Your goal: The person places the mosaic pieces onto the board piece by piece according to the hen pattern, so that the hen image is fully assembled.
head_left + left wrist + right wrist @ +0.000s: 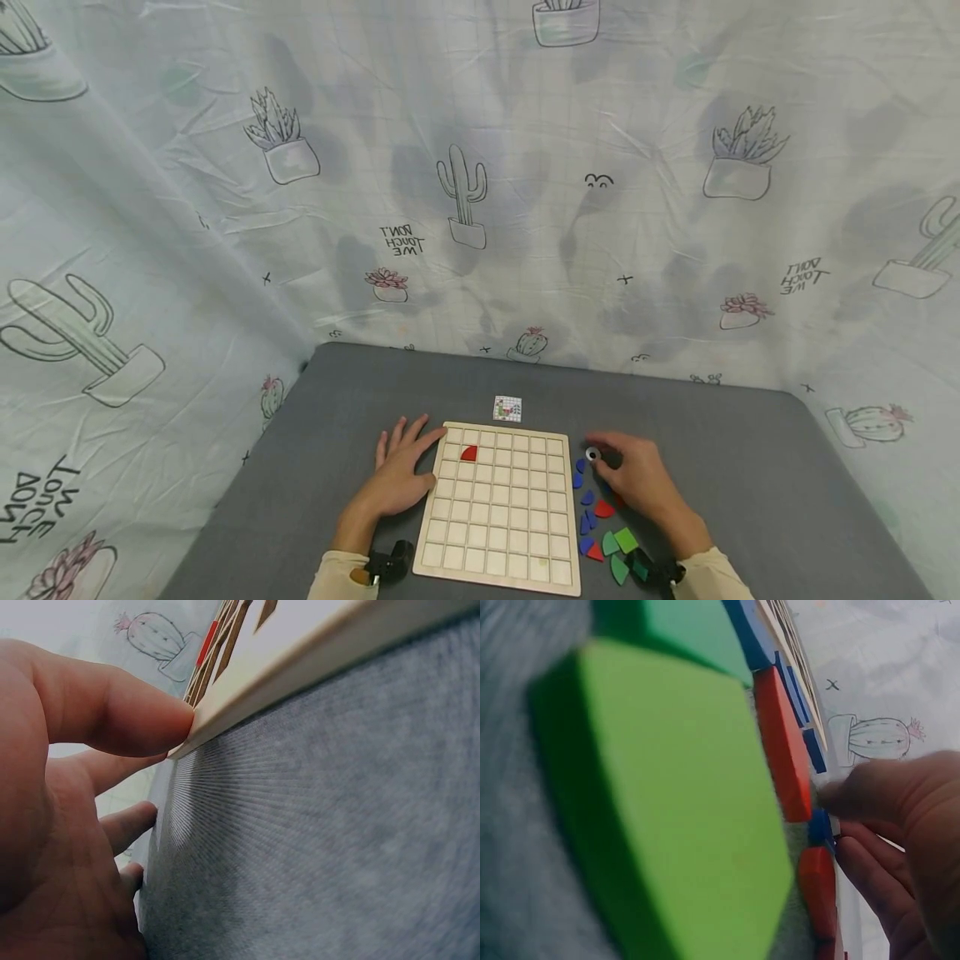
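A pale wooden grid board (497, 503) lies on the table, with a red quarter-circle piece (468, 453) in one of its upper left cells. My left hand (399, 475) is spread at the board's left side; its thumb (150, 716) and index finger touch the frame, while the other fingers reach over the grey surface. Just right of the board, my right hand (637, 475) pinches a small white round piece with a black centre (592, 454) between thumb and index finger. In the right wrist view, the fingers (877, 877) hide most of that piece.
Blue pieces (588, 497) line the board's right side. Near them lie red pieces (604, 509), green pieces (618, 570) and a light green square (626, 540). Beyond the board is a small printed pattern card (507, 408). A cactus-print curtain (525, 250) surrounds the grey table (697, 433).
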Available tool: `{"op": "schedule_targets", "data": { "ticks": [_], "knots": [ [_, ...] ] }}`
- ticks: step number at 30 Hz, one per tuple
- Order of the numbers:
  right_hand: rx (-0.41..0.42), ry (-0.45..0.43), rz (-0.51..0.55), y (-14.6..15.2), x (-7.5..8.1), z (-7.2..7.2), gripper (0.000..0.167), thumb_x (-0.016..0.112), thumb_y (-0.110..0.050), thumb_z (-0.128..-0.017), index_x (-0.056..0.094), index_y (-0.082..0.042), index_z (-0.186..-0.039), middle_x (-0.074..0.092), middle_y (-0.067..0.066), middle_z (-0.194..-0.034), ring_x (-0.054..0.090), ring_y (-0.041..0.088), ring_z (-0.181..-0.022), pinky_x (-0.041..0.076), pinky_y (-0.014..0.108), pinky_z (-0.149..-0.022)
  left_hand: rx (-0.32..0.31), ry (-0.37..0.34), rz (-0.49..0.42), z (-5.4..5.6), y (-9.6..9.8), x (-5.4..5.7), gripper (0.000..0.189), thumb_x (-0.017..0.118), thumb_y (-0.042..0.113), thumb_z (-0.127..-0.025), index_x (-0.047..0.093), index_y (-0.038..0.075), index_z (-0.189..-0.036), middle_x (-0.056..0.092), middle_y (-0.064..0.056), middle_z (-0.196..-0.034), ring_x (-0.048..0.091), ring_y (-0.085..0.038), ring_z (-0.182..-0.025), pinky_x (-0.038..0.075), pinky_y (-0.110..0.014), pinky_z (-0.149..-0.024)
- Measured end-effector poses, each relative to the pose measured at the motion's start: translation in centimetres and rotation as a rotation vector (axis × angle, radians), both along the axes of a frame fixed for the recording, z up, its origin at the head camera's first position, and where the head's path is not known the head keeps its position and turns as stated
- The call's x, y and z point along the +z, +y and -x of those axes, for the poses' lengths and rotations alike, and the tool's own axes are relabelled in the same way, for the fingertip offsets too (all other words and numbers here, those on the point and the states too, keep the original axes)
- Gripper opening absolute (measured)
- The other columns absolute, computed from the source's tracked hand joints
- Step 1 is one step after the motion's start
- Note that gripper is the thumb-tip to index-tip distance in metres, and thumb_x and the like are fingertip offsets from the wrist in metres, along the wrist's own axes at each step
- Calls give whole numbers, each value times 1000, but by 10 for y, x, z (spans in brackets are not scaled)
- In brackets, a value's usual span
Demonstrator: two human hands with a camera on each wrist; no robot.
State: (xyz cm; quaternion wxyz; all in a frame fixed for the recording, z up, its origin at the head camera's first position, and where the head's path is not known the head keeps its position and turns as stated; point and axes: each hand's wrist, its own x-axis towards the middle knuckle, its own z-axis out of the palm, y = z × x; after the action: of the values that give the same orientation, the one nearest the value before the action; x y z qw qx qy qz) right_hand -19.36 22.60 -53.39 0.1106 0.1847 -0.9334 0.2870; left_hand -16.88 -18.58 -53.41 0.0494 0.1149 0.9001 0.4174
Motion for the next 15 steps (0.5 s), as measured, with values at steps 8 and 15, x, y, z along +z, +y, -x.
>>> {"op": "schedule_targets", "data": {
  "ticks": [8, 15],
  "knots": [
    [25, 13, 24, 0, -1, -2, 39, 89, -1, -85, 83, -11, -122, 84, 1, -112, 81, 17, -96, 67, 45, -84, 15, -44, 43, -2, 2, 8, 77, 63, 0, -87, 55, 16, -162, 29, -20, -180, 4, -51, -169, -10, -73, -130],
    [17, 11, 41, 0, -1, -4, 38, 89, -2, -86, 83, -10, -122, 84, 2, -112, 81, 17, -95, 67, 44, -84, 11, -40, 44, -2, 2, 8, 77, 63, 1, -88, 55, 16, -162, 28, -20, -180, 3, -52, -169, -10, -73, -130]
  ]
}}
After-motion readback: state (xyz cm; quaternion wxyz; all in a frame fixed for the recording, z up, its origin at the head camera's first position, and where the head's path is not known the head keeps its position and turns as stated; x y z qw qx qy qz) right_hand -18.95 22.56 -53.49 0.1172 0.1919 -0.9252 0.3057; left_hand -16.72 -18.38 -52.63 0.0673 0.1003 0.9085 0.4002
